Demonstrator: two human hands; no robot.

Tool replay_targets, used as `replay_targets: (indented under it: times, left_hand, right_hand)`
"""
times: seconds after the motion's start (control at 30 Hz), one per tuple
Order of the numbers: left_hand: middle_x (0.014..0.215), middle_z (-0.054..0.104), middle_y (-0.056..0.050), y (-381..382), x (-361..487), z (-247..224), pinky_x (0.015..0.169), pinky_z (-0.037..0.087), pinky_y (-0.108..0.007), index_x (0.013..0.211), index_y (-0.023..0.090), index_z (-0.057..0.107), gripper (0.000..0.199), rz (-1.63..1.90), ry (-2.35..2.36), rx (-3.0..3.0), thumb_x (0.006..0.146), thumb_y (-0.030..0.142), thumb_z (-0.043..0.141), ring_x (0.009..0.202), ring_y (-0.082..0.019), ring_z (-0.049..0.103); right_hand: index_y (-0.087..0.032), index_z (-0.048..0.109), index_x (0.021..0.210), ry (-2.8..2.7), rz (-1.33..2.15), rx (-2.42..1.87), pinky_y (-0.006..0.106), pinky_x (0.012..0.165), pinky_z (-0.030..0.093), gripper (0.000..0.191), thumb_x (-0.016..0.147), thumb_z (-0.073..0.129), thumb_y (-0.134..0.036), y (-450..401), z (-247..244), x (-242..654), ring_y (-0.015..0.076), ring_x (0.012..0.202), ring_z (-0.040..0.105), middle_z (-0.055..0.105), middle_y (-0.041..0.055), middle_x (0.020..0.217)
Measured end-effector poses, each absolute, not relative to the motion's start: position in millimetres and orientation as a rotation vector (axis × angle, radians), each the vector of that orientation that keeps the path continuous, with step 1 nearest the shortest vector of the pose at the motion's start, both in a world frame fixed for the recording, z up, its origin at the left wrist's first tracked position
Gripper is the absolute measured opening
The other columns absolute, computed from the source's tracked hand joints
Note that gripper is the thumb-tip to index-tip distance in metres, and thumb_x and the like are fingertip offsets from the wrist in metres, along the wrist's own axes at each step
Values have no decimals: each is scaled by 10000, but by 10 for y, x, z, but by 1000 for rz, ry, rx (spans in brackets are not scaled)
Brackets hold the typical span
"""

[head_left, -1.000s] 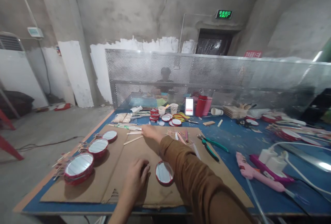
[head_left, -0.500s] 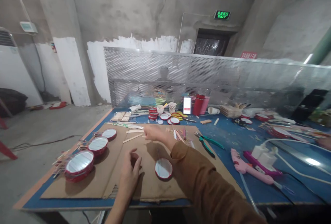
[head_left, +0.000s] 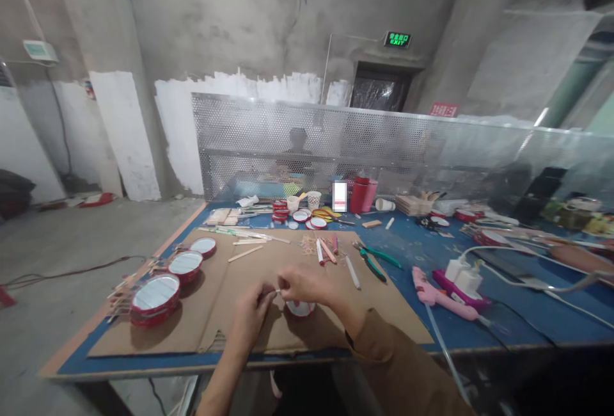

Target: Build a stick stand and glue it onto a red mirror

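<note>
My left hand and my right hand meet over the cardboard sheet, fingers pinched. A thin pale piece, like a short bit of stick, shows between the two sets of fingertips; its kind is too small to tell. Just behind and below my right hand lies a round red-rimmed disc with a white top, partly covered by the hand. Farther off on the cardboard are a flat wooden stick, rubber bands and several markers.
At left stand three red-rimmed drum-like rounds with sticks attached. To the right lie green-handled pliers, a pink glue gun and a purple power strip. Red bottle and paper cups stand at the back before a perforated metal screen.
My right hand has come back from the sticks at the far side of the cardboard to meet my left hand. My left fingers have closed into a pinch; the view has shifted slightly.
</note>
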State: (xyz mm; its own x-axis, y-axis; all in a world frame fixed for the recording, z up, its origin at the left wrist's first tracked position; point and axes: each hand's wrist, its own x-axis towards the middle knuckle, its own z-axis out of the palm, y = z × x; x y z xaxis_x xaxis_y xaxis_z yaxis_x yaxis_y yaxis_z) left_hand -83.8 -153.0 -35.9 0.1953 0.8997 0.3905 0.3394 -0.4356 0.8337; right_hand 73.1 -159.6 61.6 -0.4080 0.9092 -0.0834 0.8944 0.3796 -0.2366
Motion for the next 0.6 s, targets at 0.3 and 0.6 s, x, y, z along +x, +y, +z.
replay_targets:
  times: [0.3,0.6]
  left_hand:
    - [842,740,-45,-1550,-863,-293,738,507,-260,842,197,691,278,1188,1077,1748,748,426,565,795,-189,683]
    - [756,730,-29,-1563,-878,-308,692,512,-256,828,196,694,275,1163,1086,1779,773,425,552,721,-179,684]
  right_hand:
    - [-166,652,848,-1924,942,-1386,172,550,421,169,762,523,-99,-1803,472,725,94,553,621,664,-41,618]
    - [-174,602,708,-1728,751,-1414,182,538,377,149,836,529,-188,-1882,307,703,86,494,560,592,-46,553]
